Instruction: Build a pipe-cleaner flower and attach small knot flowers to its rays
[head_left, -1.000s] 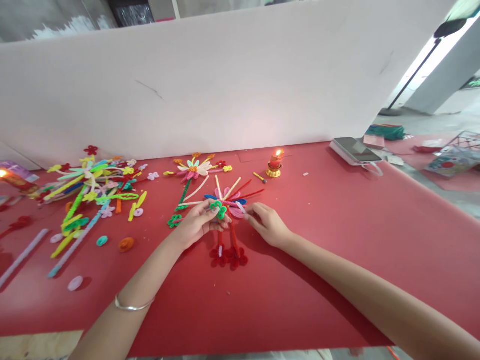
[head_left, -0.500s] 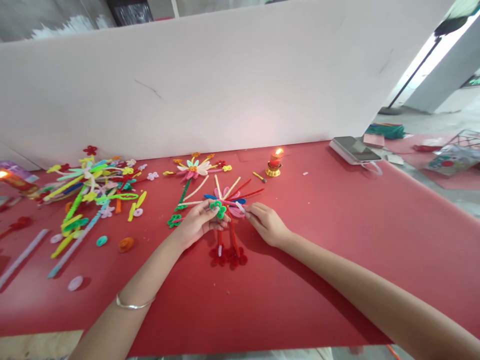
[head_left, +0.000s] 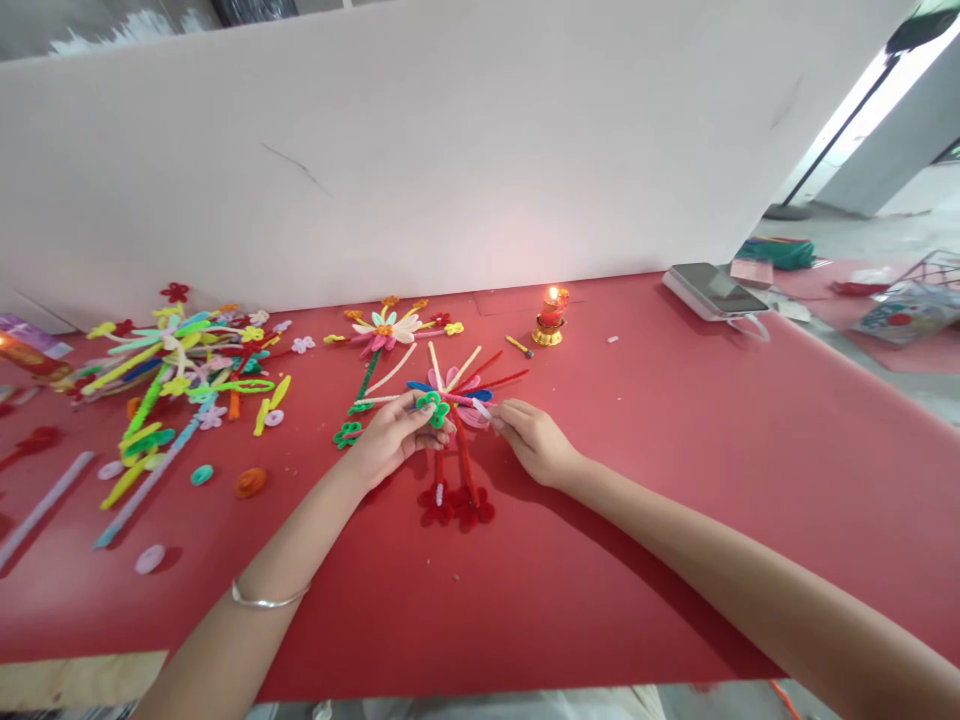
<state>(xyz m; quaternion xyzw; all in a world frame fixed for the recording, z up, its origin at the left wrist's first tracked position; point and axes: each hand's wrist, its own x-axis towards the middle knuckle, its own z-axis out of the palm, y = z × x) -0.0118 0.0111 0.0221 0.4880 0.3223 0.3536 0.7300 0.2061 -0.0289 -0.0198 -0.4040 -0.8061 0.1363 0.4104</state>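
Observation:
My left hand (head_left: 396, 435) pinches a small green pipe-cleaner flower (head_left: 433, 410) between thumb and fingers. A short whitish glue stick (head_left: 481, 408) sticks out of my closed right hand (head_left: 534, 440), its tip pointing left, close to the green flower. Around and behind my fingers is a larger pipe-cleaner flower (head_left: 474, 416) with pink and blue petals. Cream and red stems fan out from it, and two red stems run down to dark red flowers (head_left: 471, 510) on the table. My left fingers partly hide its centre.
A lit red candle (head_left: 552, 312) in a gold holder stands behind my right hand, with a yellow-and-black stub (head_left: 519, 347) beside it. Farther back is a finished-looking flower (head_left: 386, 330). Many pipe-cleaner pieces (head_left: 176, 350) heap at left; a power bank (head_left: 716, 290) lies at right.
The glue stick and green flower stay in my hands, which have barely moved. The view has shifted slightly.

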